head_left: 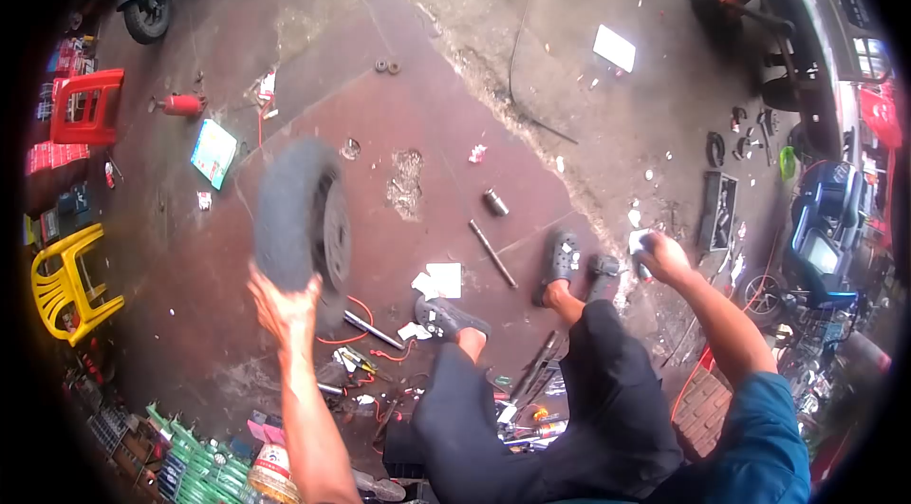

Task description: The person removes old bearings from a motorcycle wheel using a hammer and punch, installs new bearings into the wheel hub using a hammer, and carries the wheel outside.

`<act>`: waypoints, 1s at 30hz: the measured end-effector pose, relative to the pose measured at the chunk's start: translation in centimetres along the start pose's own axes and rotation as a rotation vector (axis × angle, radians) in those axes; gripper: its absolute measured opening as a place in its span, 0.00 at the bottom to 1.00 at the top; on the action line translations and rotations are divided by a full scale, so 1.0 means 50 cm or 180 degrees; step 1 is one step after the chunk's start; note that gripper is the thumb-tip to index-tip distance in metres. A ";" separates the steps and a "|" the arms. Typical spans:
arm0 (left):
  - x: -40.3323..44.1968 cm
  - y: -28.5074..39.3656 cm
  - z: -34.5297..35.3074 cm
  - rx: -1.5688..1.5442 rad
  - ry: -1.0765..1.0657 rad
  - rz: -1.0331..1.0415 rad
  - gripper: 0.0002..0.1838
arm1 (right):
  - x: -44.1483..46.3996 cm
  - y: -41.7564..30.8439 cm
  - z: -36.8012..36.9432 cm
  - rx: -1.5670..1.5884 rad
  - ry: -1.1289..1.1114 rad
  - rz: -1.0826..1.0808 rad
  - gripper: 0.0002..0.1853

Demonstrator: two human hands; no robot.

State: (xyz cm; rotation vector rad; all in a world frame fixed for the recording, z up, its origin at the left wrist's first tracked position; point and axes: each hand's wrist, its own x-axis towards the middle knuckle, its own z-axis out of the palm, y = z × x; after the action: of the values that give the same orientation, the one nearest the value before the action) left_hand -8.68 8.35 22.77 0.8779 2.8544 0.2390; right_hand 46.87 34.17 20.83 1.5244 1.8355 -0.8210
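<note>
My left hand is against the lower part of a black wheel with a tyre, fingers spread on the rubber. The wheel stands upright and looks slightly blurred, its hub side facing right. Out to the right, my right hand is closed around a small white piece, possibly paper or cloth. Between my hands a metal cylinder and a metal rod lie on the reddish floor plate. White papers lie near my left shoe.
Screwdrivers and a metal tube lie near my feet. A yellow stool and a red stool are at the left. A metal tray and a vehicle are at the right. A black cable crosses the floor.
</note>
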 end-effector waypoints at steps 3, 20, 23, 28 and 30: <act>-0.085 -0.028 0.004 -0.0133 -0.0529 -0.0331 0.61 | -0.179 0.232 0.005 -0.0325 0.0280 0.0354 0.21; -0.205 0.057 -0.213 0.0305 -0.1549 -0.1165 0.65 | -0.664 0.251 0.073 0.1190 -0.0857 0.1143 0.23; -0.269 0.068 -0.316 0.0699 -0.1453 -0.1152 0.69 | -0.619 0.261 -0.007 0.1670 -0.0955 0.1332 0.20; -0.241 0.290 -0.513 0.0985 -0.1330 -0.1664 0.68 | -0.495 0.297 -0.200 0.2069 -0.0399 0.1267 0.21; -0.200 0.351 -0.542 0.0971 -0.1319 -0.1599 0.68 | -0.443 0.286 -0.296 0.1865 -0.0022 0.1128 0.22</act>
State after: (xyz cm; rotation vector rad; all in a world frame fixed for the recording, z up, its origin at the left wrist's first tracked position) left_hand 4.01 14.07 53.54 0.1839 2.6274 -0.3961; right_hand 63.41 34.30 46.12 2.1189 1.3093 -1.2454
